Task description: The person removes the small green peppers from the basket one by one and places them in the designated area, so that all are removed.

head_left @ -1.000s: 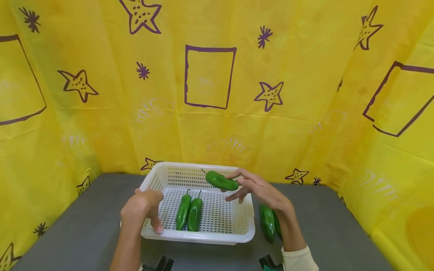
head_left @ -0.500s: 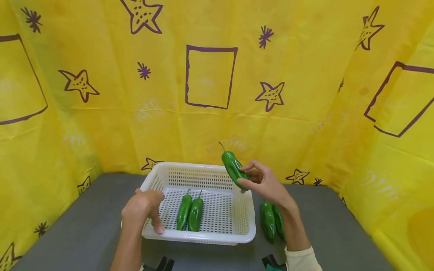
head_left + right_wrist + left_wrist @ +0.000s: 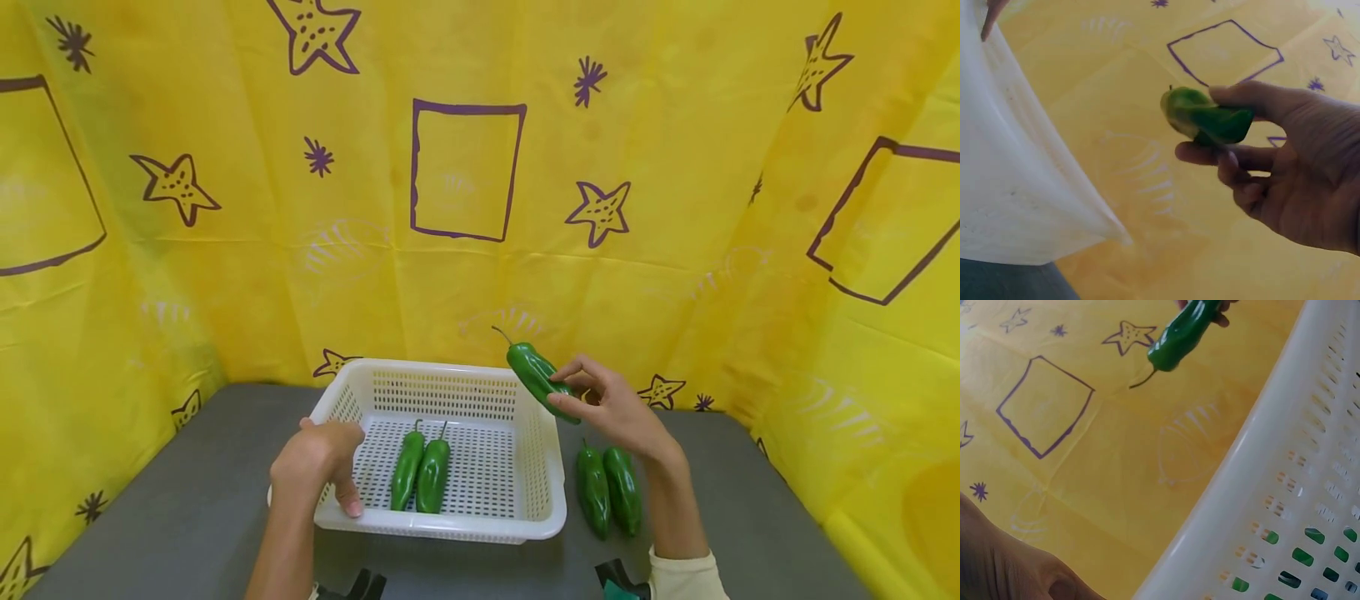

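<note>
My right hand [image 3: 621, 414] pinches a green chili pepper [image 3: 531, 368] between thumb and fingers, above the right rim of a white perforated plastic basket [image 3: 442, 523]. The pepper's thin stem points up and left. In the right wrist view this same pepper [image 3: 1210, 119] is seen nearly end-on. At the basket's left side my left hand [image 3: 317, 458] grips the rim, its thumb by the front left corner; its fingers are mostly hidden. Two green chili peppers, one [image 3: 407, 469] left of the other [image 3: 432, 477], lie side by side on the basket floor.
Right of the basket, two more green chili peppers [image 3: 594, 492] [image 3: 623, 493] lie on the dark grey tabletop [image 3: 750, 517]. A yellow cloth [image 3: 465, 292] with purple drawings of starfish rises behind and on both sides.
The right hand has drawn the pepper from over the basket's inside up and right to above its right rim, tilting it stem-up. The left hand and basket have stayed put.
</note>
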`<state>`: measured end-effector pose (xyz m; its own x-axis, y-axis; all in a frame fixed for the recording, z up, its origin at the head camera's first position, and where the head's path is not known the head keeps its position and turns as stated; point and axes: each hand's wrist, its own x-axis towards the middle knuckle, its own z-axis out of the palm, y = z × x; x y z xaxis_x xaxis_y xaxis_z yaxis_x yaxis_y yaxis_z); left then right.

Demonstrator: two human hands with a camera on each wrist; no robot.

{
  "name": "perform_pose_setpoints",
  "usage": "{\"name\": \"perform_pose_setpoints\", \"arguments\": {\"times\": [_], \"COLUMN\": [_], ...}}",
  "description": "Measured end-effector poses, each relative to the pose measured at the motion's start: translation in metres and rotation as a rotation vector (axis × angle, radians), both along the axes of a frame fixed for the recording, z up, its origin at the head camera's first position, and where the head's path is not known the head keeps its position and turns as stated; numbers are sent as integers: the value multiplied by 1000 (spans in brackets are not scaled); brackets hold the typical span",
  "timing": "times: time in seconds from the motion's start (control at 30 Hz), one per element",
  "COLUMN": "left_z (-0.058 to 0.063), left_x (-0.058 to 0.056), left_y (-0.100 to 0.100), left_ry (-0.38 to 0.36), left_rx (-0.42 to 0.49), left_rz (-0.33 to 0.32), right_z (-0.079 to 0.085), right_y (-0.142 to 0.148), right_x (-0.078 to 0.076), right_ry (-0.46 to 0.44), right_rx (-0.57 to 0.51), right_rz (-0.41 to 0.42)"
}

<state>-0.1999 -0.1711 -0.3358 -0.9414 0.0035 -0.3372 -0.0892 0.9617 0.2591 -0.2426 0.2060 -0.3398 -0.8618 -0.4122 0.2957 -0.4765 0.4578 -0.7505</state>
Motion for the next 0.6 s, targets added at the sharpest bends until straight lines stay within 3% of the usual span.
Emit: {"name": "perform_pose_setpoints", "arguments": {"times": [0.13, 0.37, 0.6], "left_z": [-1, -3, -1], "left_x": [1, 3, 2], "left_y": [1, 0, -2], "left_ry": [-4, -14, -23], "left_rx": [-4, 34, 23], "left_rz": [9, 36, 20], "right_z": [3, 8, 8], "right_y": [15, 40, 55], "right_x": [3, 11, 13], "right_ry": [1, -85, -123], "right_rx": [44, 145, 313], "right_rz": [5, -54, -87]}}
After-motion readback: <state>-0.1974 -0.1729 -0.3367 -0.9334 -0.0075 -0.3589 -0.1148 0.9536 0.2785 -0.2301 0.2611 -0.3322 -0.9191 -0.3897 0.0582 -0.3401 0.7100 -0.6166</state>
